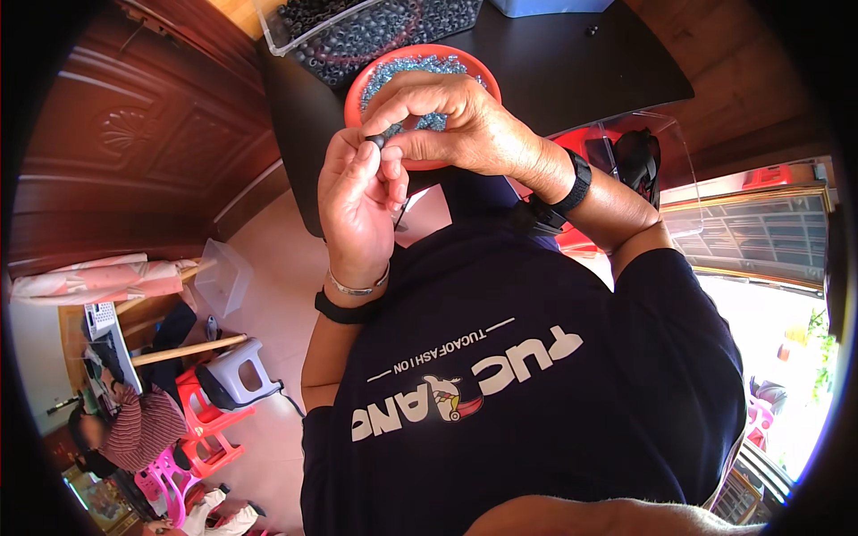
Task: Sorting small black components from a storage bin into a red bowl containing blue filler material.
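Note:
My left hand (359,192), a silver bangle and black band at its wrist, pinches a small dark round piece (377,140) between thumb and fingers. From the right, my right hand (460,125) meets it with thumb and index finger curved in at the same piece; whether it grips something too small to make out is hidden. Behind the hands stands an orange-red bowl (491,79) holding many small clear bluish pieces (433,64). A clear plastic bin (279,40) full of small black ring-like pieces (371,36) is just beyond, at the upper left.
The dark table (572,76) carries the bowl and bin, plus a light blue container (550,7) at its far edge. Right of me, a clear box (675,152) stands beside a black bag (636,161). Stools (241,371) and a seated person (143,429) are at lower left.

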Action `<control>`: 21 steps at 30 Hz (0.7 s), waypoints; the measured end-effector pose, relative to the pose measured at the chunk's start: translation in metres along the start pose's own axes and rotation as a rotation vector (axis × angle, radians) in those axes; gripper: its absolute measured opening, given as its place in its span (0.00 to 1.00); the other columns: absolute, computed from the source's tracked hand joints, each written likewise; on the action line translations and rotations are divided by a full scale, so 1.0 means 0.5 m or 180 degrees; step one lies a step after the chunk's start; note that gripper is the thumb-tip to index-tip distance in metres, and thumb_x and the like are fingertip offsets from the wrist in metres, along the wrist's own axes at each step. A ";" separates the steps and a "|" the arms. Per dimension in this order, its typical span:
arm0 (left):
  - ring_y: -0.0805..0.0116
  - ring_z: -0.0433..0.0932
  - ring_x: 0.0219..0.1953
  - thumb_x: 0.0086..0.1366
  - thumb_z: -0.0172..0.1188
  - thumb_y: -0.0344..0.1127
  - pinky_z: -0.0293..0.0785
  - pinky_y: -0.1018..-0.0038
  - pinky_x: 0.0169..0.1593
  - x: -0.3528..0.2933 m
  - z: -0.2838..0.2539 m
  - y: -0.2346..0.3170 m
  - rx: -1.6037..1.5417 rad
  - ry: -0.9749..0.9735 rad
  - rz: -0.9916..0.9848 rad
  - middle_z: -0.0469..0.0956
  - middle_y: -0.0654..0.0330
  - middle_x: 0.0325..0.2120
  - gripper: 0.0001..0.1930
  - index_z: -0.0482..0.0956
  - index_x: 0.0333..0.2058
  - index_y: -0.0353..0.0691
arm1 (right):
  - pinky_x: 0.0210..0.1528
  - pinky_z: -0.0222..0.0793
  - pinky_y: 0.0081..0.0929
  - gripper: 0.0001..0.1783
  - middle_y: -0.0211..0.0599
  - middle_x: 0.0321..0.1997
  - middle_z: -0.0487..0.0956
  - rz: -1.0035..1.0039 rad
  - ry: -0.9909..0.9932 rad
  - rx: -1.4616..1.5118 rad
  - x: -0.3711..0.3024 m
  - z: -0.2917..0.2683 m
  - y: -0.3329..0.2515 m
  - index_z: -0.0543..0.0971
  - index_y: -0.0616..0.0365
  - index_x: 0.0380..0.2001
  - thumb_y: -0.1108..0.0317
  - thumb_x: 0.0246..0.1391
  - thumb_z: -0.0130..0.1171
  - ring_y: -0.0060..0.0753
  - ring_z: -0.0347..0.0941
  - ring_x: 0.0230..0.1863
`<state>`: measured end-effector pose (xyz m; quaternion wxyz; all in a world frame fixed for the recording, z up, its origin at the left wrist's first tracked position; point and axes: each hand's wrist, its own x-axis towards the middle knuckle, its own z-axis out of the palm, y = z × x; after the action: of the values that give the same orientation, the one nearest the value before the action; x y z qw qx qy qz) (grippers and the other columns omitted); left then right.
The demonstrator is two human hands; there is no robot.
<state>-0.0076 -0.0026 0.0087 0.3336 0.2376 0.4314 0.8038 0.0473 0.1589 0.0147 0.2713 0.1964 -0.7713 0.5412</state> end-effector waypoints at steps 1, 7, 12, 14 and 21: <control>0.76 0.67 0.20 0.68 0.45 0.40 0.60 0.83 0.24 -0.001 -0.001 0.000 0.0107 -0.0011 -0.0011 0.69 0.62 0.23 0.12 0.67 0.38 0.35 | 0.48 0.69 0.25 0.12 0.34 0.39 0.78 0.0015 -0.0067 -0.0007 0.000 -0.002 -0.001 0.80 0.58 0.39 0.72 0.49 0.65 0.29 0.74 0.44; 0.76 0.67 0.20 0.69 0.42 0.40 0.59 0.83 0.23 0.003 -0.016 -0.012 -0.0130 -0.0192 0.0044 0.69 0.61 0.23 0.13 0.67 0.39 0.35 | 0.51 0.68 0.27 0.12 0.35 0.42 0.78 0.0317 -0.0094 0.0666 -0.012 -0.006 0.022 0.80 0.60 0.41 0.75 0.51 0.62 0.30 0.73 0.46; 0.76 0.67 0.20 0.69 0.41 0.40 0.59 0.82 0.22 0.001 -0.014 -0.012 -0.0146 -0.0134 -0.0039 0.70 0.60 0.23 0.13 0.68 0.39 0.35 | 0.52 0.67 0.28 0.12 0.35 0.43 0.77 0.0336 -0.0139 0.0836 -0.016 -0.003 0.024 0.80 0.59 0.41 0.75 0.51 0.61 0.31 0.73 0.47; 0.76 0.67 0.20 0.69 0.42 0.39 0.59 0.83 0.22 0.000 -0.010 -0.010 -0.0144 -0.0058 -0.0156 0.70 0.60 0.23 0.13 0.68 0.40 0.35 | 0.52 0.68 0.28 0.12 0.36 0.44 0.77 0.0225 -0.0112 0.0783 -0.017 -0.003 0.028 0.80 0.59 0.41 0.74 0.51 0.62 0.31 0.73 0.48; 0.76 0.67 0.20 0.69 0.43 0.39 0.59 0.83 0.23 -0.003 -0.012 -0.018 -0.0007 -0.0090 -0.0189 0.70 0.61 0.23 0.15 0.68 0.43 0.32 | 0.51 0.69 0.28 0.14 0.35 0.44 0.77 0.0338 -0.0124 0.0539 -0.019 -0.005 0.008 0.80 0.57 0.41 0.74 0.48 0.65 0.30 0.73 0.48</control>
<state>-0.0075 -0.0033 -0.0024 0.3636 0.2355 0.4326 0.7907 0.0529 0.1624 0.0064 0.2097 0.1880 -0.7373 0.6141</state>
